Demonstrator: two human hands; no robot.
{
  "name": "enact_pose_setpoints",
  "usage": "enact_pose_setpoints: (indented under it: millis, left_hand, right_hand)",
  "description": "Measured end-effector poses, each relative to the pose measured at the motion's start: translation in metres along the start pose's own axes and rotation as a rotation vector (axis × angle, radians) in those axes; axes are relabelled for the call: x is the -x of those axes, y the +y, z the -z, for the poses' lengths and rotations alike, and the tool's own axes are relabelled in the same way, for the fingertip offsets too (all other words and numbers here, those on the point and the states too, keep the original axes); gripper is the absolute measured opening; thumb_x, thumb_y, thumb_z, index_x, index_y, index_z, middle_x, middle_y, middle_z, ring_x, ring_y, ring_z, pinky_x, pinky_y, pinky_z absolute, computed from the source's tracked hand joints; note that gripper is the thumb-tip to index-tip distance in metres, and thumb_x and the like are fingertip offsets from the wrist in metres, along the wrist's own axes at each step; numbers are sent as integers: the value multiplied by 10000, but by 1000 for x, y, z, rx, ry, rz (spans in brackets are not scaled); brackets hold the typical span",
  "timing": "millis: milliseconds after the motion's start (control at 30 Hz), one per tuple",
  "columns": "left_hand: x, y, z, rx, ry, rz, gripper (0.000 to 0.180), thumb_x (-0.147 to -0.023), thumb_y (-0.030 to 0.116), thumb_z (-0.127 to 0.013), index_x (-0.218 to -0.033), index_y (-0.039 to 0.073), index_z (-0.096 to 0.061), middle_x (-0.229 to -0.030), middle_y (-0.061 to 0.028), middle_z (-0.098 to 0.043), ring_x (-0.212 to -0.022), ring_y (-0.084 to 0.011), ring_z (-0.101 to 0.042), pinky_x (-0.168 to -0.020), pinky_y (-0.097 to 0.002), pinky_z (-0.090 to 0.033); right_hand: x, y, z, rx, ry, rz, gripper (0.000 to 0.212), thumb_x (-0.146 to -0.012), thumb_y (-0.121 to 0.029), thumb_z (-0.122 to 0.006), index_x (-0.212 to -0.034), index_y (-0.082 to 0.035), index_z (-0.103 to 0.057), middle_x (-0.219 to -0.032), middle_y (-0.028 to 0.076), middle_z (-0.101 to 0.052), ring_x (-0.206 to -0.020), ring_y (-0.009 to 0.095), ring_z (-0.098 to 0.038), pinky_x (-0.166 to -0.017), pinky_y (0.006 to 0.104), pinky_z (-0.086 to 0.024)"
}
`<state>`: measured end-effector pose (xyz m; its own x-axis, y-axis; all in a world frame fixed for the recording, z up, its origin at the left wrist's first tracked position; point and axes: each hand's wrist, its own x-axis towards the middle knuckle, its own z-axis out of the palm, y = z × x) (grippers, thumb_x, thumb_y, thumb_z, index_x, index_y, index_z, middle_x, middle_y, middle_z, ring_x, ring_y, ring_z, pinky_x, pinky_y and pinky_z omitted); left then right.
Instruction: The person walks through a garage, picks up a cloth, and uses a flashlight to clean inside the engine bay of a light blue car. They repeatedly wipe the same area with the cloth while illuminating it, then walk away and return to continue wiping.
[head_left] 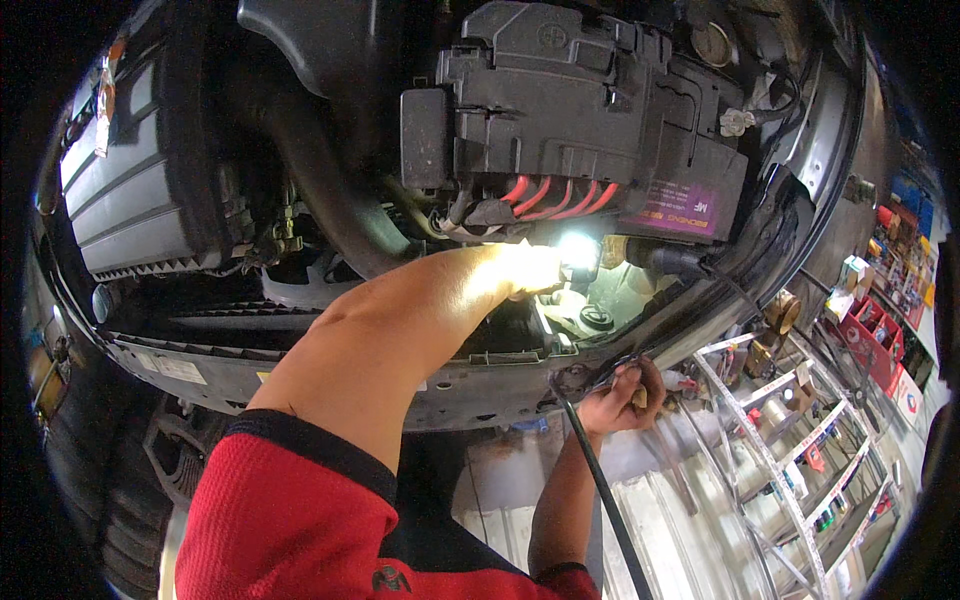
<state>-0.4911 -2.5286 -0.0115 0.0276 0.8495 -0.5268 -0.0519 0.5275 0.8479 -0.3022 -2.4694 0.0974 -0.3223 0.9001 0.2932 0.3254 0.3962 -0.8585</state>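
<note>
My left arm reaches across the front of an open car engine bay. Strong glare washes out my left hand (pixel 535 270), and its fingers are hidden. Right beside it is a bright lit spot (pixel 578 250), perhaps a small lamp; whether I hold it cannot be told. Above the hand, several red cables (pixel 565 200) run under a black fuse box (pixel 545 110). Just to its right, a black round cap (pixel 596 317) sits on a pale reservoir. My right hand (pixel 630 397) is closed at the bay's front right corner, fingers curled round something I cannot make out.
A battery with a purple label (pixel 690 205) stands right of the fuse box. At the left is a ribbed grey housing (pixel 150 170). A black rod (pixel 605 480) slants down beside my right forearm. A metal ladder (pixel 790 460) and a red rack (pixel 868 330) stand at right.
</note>
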Motion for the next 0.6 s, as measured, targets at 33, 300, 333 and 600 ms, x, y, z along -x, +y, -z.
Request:
enact_pose_setpoints:
  millis: [33, 300, 333, 600]
  left_hand:
    - [0, 0, 0, 1, 2, -2, 246, -938, 253, -519, -1101, 117, -643, -935, -127, -681, -820, -267, -651, -741, -401, -516]
    - [0, -1, 2, 16, 1, -11, 250, -941, 252, -517, -1113, 116, -636, -942, -123, -677, -821, -262, -646, -742, -398, -511]
    - [0, -1, 2, 21, 0, -12, 250, -942, 252, -516, -1115, 116, -635, -943, -122, -677, -822, -262, -645, -743, -398, -511]
    - [-5, 1, 5, 66, -4, -33, 254, -945, 252, -514, -1127, 115, -627, -950, -119, -673, -823, -258, -640, -744, -395, -505]
  right_hand:
    - [0, -1, 0, -3, -4, 10, 235, -908, -186, -642, -925, 47, -613, -764, 76, -590, -624, 157, -532, -559, 289, -425]
    - [1, -2, -1, 31, 17, 19, 222, -909, -159, -627, -966, 56, -609, -814, 105, -624, -622, 151, -529, -560, 289, -439]
    - [2, -2, 0, 7, 25, -6, 215, -904, -148, -631, -970, 55, -608, -803, 107, -623, -625, 154, -533, -561, 289, -440]
    - [0, -1, -1, 61, -12, 54, 259, -925, -202, -634, -964, 53, -609, -784, 92, -608, -650, 160, -539, -573, 294, -440]
